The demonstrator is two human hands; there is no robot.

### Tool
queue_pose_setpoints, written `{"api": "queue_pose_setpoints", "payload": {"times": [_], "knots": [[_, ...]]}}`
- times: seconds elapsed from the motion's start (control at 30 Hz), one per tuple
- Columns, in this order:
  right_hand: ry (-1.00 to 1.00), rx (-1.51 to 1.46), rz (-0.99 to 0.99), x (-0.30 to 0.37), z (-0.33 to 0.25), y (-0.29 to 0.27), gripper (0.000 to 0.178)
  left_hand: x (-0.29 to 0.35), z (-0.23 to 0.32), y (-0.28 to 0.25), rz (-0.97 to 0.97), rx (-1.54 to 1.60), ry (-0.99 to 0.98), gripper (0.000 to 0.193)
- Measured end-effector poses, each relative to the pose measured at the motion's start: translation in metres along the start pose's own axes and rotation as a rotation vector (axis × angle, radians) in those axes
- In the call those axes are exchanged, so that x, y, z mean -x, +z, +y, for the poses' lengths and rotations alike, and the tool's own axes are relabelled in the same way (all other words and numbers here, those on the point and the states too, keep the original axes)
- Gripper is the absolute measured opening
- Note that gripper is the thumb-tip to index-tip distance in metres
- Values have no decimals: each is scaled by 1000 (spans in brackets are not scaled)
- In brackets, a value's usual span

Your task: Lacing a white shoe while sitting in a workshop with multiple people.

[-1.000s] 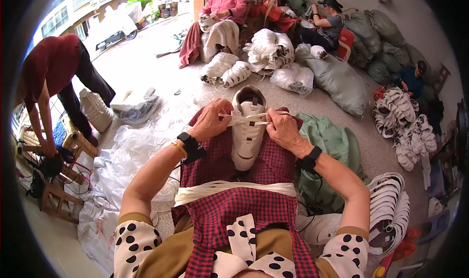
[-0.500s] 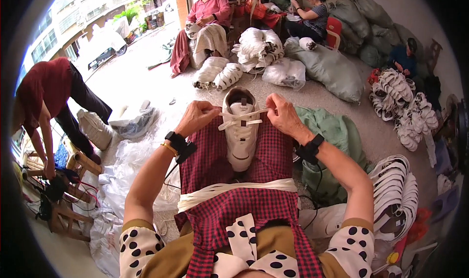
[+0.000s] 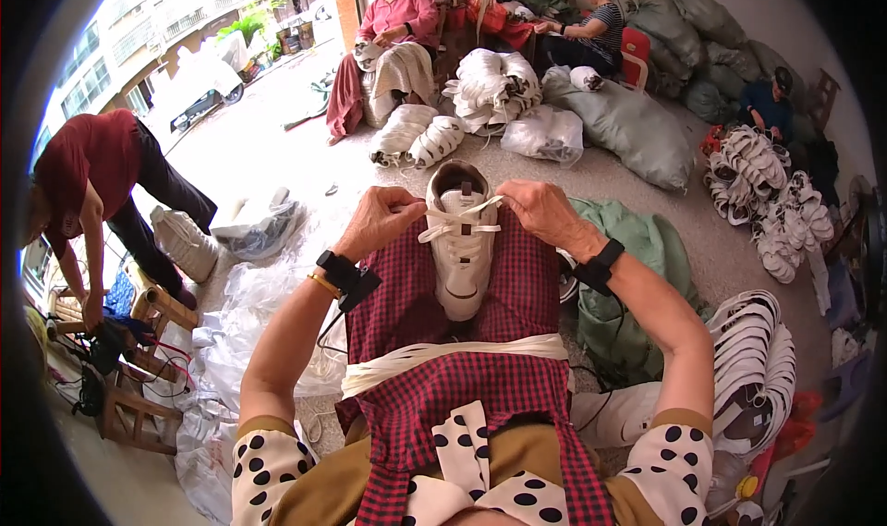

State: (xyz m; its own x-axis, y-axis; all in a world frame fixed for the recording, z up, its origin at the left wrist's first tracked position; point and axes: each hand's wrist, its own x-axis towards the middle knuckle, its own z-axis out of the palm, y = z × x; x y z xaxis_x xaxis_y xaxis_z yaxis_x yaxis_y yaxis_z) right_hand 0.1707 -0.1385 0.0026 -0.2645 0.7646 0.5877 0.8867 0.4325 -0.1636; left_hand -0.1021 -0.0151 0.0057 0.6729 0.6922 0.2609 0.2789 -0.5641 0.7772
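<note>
A white lace-up shoe (image 3: 460,281) rests on my lap over the red and black checked apron (image 3: 399,290), its opening away from me and its toe toward me. Across its tongue lies a cream shoelace (image 3: 461,221) crossed in a bow-like knot, with loops and loose ends to either side. My left hand (image 3: 381,223) pinches the lace at the shoe's left edge. On the opposite side my right hand (image 3: 549,217) is closed, thumb and finger pinching the lace there. The fingertips partly hide the lace ends.
A bundle of cream laces (image 3: 453,358) lies across my lap. Green cloth sacking (image 3: 617,290) and strung white shoe pieces (image 3: 753,369) are at my right, clear plastic sheeting (image 3: 263,318) at my left. Beyond are shoe bundles (image 3: 494,87), sacks (image 3: 633,138) and several people working.
My right hand has moved slightly inward, closer to the shoe, and the lace span between my hands is shorter. Both hands still pinch the lace. The view has shifted a little.
</note>
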Motion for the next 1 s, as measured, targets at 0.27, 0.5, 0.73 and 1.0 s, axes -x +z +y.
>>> {"api": "queue_pose_setpoints", "payload": {"times": [0.27, 0.5, 0.73, 1.0], "knots": [[172, -153, 16, 10, 9, 6, 18, 0, 4, 0, -15, 38, -36, 32], [232, -55, -49, 7, 17, 5, 24, 3, 6, 1, -1, 52, -41, 30], [49, 46, -17, 13, 3, -8, 18, 5, 3, 1, 1, 112, -50, 29], [273, 277, -93, 51, 46, 5, 21, -2, -2, 1, 18, 50, 36, 31]]}}
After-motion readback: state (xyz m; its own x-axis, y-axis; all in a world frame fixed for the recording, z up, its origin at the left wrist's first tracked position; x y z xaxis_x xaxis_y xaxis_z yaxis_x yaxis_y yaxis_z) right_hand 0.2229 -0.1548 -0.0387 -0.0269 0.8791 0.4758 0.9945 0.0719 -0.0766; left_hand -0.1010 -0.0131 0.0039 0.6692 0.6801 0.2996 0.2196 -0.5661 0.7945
